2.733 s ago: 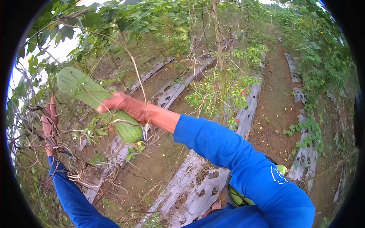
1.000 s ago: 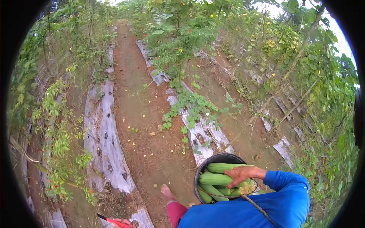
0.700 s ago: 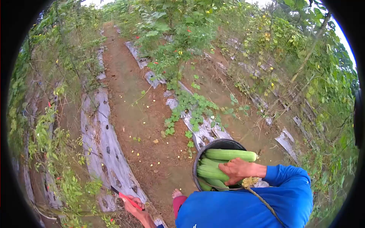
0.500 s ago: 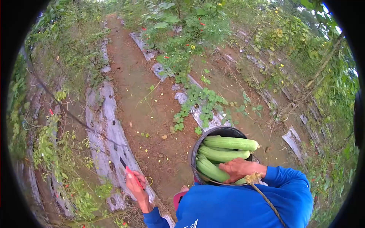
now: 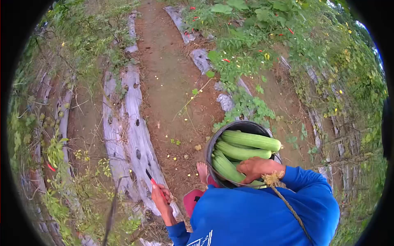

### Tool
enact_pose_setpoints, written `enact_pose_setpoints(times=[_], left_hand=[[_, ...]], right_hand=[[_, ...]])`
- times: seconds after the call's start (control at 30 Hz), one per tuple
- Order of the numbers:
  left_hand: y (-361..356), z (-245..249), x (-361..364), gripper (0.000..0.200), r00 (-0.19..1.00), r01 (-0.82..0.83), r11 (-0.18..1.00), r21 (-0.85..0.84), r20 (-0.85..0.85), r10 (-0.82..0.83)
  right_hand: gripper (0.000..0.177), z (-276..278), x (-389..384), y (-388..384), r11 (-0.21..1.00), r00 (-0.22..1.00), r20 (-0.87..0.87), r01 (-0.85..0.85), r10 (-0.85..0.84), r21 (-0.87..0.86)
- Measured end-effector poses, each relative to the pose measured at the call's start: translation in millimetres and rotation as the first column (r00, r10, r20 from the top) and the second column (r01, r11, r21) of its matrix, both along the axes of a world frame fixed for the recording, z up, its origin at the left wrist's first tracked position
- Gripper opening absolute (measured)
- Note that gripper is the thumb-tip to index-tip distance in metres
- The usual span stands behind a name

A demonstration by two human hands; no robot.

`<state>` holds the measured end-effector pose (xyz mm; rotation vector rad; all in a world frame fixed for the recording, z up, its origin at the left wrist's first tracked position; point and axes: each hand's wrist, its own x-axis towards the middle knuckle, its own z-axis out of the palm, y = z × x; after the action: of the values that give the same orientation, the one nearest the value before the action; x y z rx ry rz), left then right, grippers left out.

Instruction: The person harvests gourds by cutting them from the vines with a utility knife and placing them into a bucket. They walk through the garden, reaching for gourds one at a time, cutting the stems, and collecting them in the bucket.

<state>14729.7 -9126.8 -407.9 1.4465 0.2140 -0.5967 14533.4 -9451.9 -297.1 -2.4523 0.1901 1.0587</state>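
Observation:
My left hand [image 5: 162, 199] is closed round the red handle of a knife [image 5: 151, 179], its dark blade pointing up and to the left over the plastic-covered bed. On the right, my right hand [image 5: 258, 168] rests at the near side of a black bucket [image 5: 210, 148], its fingers curled against the long green gourds [image 5: 252, 140] inside. Several gourds lie stacked in the bucket; the lower ones are partly hidden. A rope [image 5: 292, 211] with a frayed knot [image 5: 273, 178] runs from near my right wrist down over the blue shirt.
A dirt path [image 5: 164, 94] runs ahead between beds covered with grey plastic sheeting [image 5: 137, 135]. Chili plants [image 5: 246, 49] with red fruit stand ahead on the right. Leafy plants [image 5: 61, 188] grow on the left. A bare foot [image 5: 202, 172] shows beside the bucket.
The view has shifted over the path, and a bare foot now shows more fully. My left hand with the knife is slightly farther right in view. My right hand stays at the gourds.

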Motion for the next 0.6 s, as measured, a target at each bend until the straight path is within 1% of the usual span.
enact_pose_setpoints(times=[0.03,0.07,0.1,0.17,0.23,0.3,0.33,0.37,0.43,0.47,0.5,0.53,0.57,0.6], left_hand=[[-13,3,15,0.044,0.999,-0.046,0.999,-0.001,-0.010,0.046],[-22,8,30,0.043,0.999,-0.037,0.998,0.047,0.013,0.037],[-27,6,45,0.043,0.999,-0.034,0.998,0.049,0.043,0.032],[-42,11,76,0.045,0.995,-0.083,0.994,0.067,0.063,0.079],[-55,18,112,0.047,0.992,-0.079,0.993,0.087,0.109,0.069],[-67,25,150,0.047,0.985,-0.114,0.991,0.065,0.139,0.104],[-71,20,171,0.047,0.984,-0.125,0.992,0.026,0.134,0.120],[-77,20,195,0.047,0.977,-0.146,0.989,0.012,0.159,0.142],[-90,20,245,0.046,0.970,-0.147,0.989,-0.018,0.192,0.147],[-97,21,274,0.046,0.969,-0.139,0.990,-0.031,0.203,0.142],[-94,21,298,0.046,0.968,-0.139,0.990,-0.027,0.208,0.141],[-101,20,334,0.046,0.964,-0.101,0.994,-0.045,0.244,0.109],[-120,27,374,0.046,0.954,-0.075,0.994,-0.082,0.286,0.096],[-131,36,407,0.044,0.919,-0.087,0.996,0.005,0.387,0.079]], right_hand=[[0.060,3,18,-16,1.000,1.000,0.010,-0.016,0.016,0.001],[0.061,9,40,-30,1.000,0.999,-0.040,0.006,-0.006,-0.005],[0.063,15,70,-47,1.000,0.997,-0.075,0.001,-0.002,-0.013],[0.057,28,120,-76,0.998,0.998,0.025,-0.053,0.054,-0.037],[0.058,37,168,-107,0.998,0.989,0.143,-0.051,0.046,0.028],[0.060,59,230,-119,0.994,0.982,0.174,-0.080,0.067,0.070],[0.061,75,265,-124,0.995,0.996,0.073,-0.049,0.043,0.089],[0.061,78,297,-131,0.990,0.996,0.052,-0.079,0.073,0.113],[0.060,90,355,-144,0.978,0.989,0.096,-0.123,0.108,0.166],[0.060,96,383,-150,0.980,0.987,0.114,-0.129,0.112,0.154],[0.057,100,405,-149,0.978,0.976,0.170,-0.160,0.136,0.137],[0.054,109,431,-154,0.977,0.957,0.239,-0.189,0.161,0.097],[0.054,120,464,-166,0.978,0.948,0.263,-0.200,0.179,0.057],[0.051,121,486,-171,0.977,0.954,0.254,-0.187,0.157,0.098]])
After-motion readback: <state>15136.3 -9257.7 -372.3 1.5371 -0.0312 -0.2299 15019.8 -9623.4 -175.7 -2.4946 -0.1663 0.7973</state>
